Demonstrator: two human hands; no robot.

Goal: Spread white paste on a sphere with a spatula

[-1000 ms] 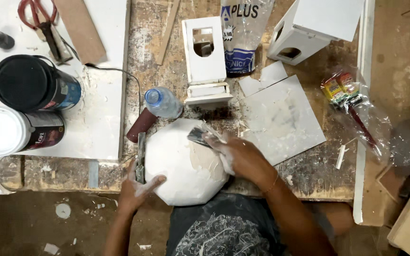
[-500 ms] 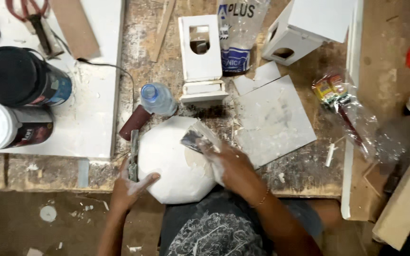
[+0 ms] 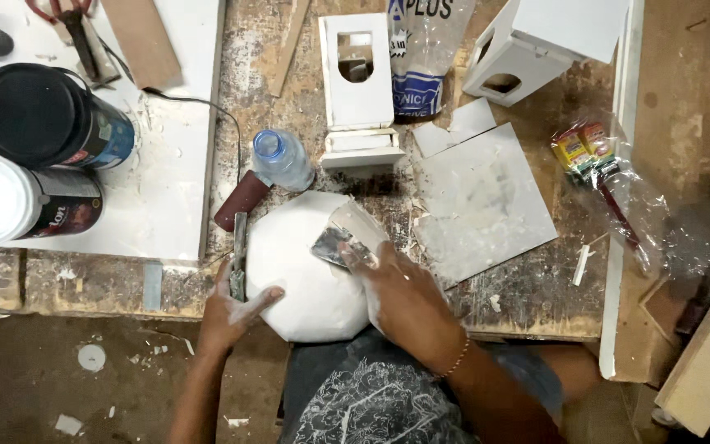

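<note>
A person worked a white, faceted panel (image 3: pixel 306 271) with a metal scraper (image 3: pixel 337 244) at a dust-strewn wooden workbench (image 3: pixel 527 288).

The panel, many-sided with angled edges and coated in matt white, lay at the bench's near edge, overhanging it toward the person's lap. The right hand (image 3: pixel 404 296), dusted white, was closed around the scraper, whose smeared blade lay flat on the panel's upper right part. The left hand (image 3: pixel 236 308) gripped the panel's left edge, thumb stretched across its white face, beside a narrow grey tool (image 3: pixel 240 255) lying along that side. A clear plastic bottle (image 3: pixel 283 160) and a white birdhouse front (image 3: pixel 359 86) stood just beyond the panel.
</note>
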